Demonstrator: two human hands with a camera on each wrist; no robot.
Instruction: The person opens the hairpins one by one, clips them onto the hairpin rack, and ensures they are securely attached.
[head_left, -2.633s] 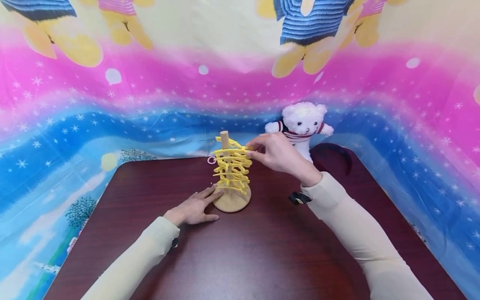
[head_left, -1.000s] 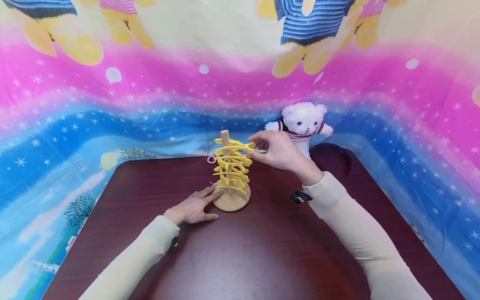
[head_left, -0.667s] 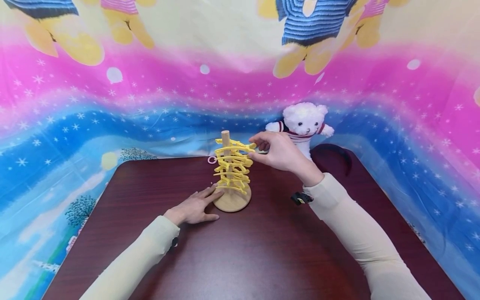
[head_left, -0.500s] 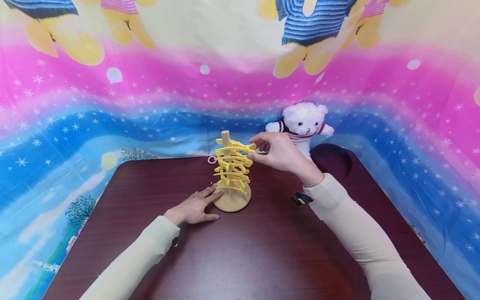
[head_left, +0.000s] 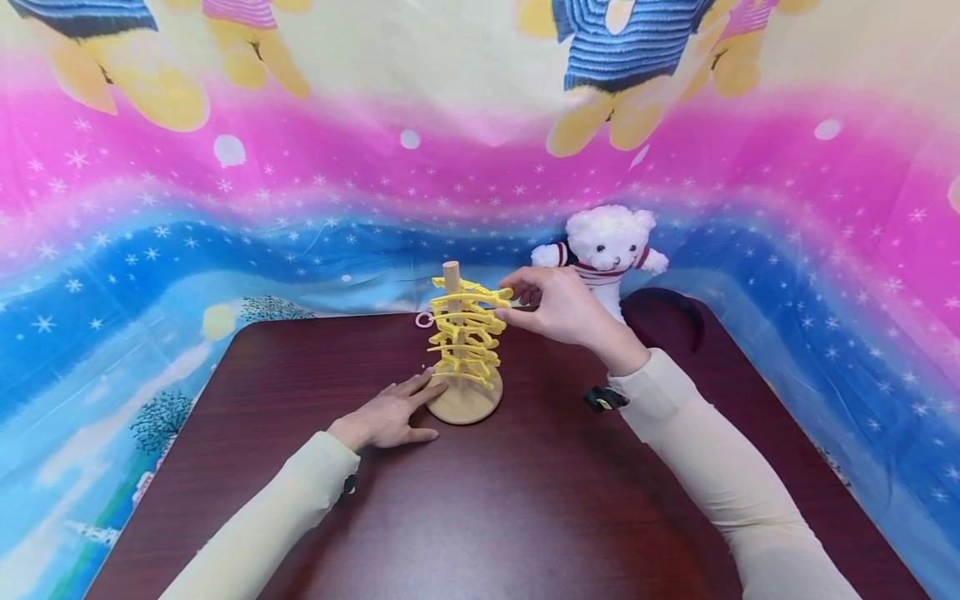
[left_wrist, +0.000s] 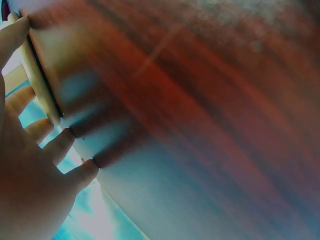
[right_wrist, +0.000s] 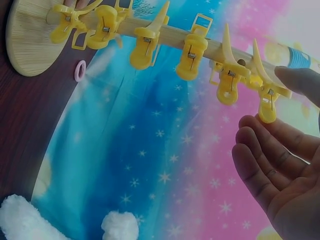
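A wooden post [head_left: 451,275] rises from a round wooden base [head_left: 465,408] on the table. Several yellow spring clips [head_left: 462,337] are clamped up its length. My left hand [head_left: 386,415] lies flat beside the base, fingers spread, with fingertips on or against its left edge. At the post's upper right, my right hand [head_left: 558,304] has thumb and forefinger spread on either side of the topmost clip's tail. In the right wrist view, the forefinger tip touches or nearly touches that clip [right_wrist: 268,106], while the thumb appears apart from it.
A small pink ring [head_left: 424,320] is behind the post, near the table's back edge. A white plush bear [head_left: 609,242] sits at the back right, beside a dark curved object [head_left: 686,317]. Patterned cloth [head_left: 337,208] surrounds the dark red table [head_left: 525,517].
My right hand has shifted slightly right and its thumb and forefinger have spread apart from their earlier pinch at the upper clips. The upper clip's tail shows between them now. My left hand is unmoved.
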